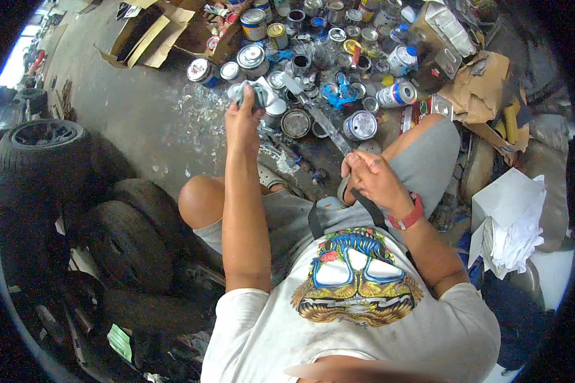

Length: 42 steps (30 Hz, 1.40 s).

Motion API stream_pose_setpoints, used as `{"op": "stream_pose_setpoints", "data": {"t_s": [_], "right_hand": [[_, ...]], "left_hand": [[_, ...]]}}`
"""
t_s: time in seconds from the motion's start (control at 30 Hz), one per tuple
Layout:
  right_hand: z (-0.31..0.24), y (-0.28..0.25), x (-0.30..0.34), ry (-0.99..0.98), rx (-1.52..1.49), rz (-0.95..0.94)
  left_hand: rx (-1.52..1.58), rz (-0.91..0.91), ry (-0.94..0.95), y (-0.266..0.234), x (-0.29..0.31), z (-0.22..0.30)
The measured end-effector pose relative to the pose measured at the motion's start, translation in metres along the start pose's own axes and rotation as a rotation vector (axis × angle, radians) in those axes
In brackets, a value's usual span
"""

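Observation:
My left hand point(243, 124) is raised with its fingers closed round a crumpled white and grey-green rag point(257, 94). In my right hand point(372, 177) is the lower end of a long, flat, paint-smeared stick point(326, 122). Its pale, wider tip point(292, 83) points up and left, near the rag but apart from it. Below the stick, an open-topped can with a dark rim point(296, 123) stands on the floor. A lidded, paint-stained can point(360, 125) is just beyond my right hand.
Several paint cans point(253, 59) and jars crowd the floor ahead. A cardboard box point(150, 32) lies at the far left, torn cardboard point(482, 89) at the right. Stacked tyres point(41, 153) stand on my left; white papers point(508, 223) lie on my right. Blue rags point(342, 92) sit among the cans.

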State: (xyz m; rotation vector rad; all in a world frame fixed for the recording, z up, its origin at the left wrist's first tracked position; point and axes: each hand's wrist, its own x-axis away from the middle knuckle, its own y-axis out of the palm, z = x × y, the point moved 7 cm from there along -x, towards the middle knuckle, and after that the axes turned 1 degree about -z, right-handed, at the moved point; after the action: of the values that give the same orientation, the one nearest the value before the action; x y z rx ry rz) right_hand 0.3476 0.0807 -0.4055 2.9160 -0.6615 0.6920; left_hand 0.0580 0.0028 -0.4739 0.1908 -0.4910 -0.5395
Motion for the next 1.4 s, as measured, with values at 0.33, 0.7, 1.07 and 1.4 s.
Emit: {"op": "stream_pose_setpoints", "data": {"t_s": [0.33, 0.7, 1.07, 1.4], "right_hand": [[0.002, -0.015, -0.019, -0.004, -0.182, -0.011], [0.003, -0.016, -0.039, -0.042, 0.032, 0.182], [0.003, -0.026, -0.057, -0.189, 0.256, 0.290], [-0.024, -0.005, -0.021, -0.368, 0.654, 0.304]], "left_hand": [[0.007, -0.241, -0.093, 0.038, 0.010, -0.019], [-0.041, -0.265, -0.202, 0.046, 0.023, -0.022], [0.210, -0.461, -0.148, 0.059, 0.024, -0.026], [0.242, -0.109, -0.073, 0.025, 0.006, -0.024]]}}
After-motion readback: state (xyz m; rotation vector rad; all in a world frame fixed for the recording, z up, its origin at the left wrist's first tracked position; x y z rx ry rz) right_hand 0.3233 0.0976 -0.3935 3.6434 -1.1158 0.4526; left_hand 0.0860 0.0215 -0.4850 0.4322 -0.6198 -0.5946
